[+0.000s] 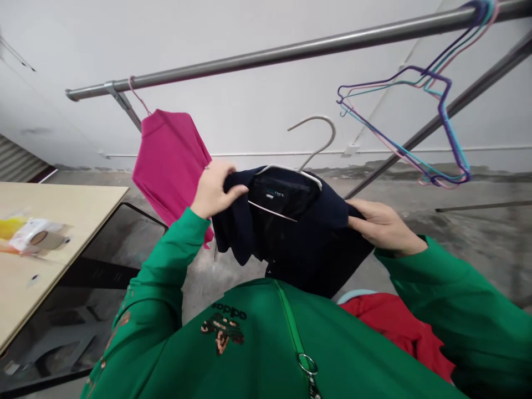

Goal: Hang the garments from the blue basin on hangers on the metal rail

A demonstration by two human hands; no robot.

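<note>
A dark navy jacket (307,244) hangs between my hands, its collar label facing up at me. Inside its shoulders sits a pale wire hanger (319,138), whose hook sticks up free below the rail. My left hand (218,188) grips the jacket's shoulder on the left, thumb on top. On the other side my right hand (380,224) pinches the opposite shoulder between thumb and fingers. Just beyond my left hand a magenta garment (170,160) hangs from the rail on a pink hanger.
A metal rail (266,58) runs across the top, with several purple, teal and pink hangers (446,111) bunched at its right. A slanted support bar (419,136) stands behind them. At left is a wooden table (95,208) with a tape roll (39,238). Red cloth (390,318) lies low at right.
</note>
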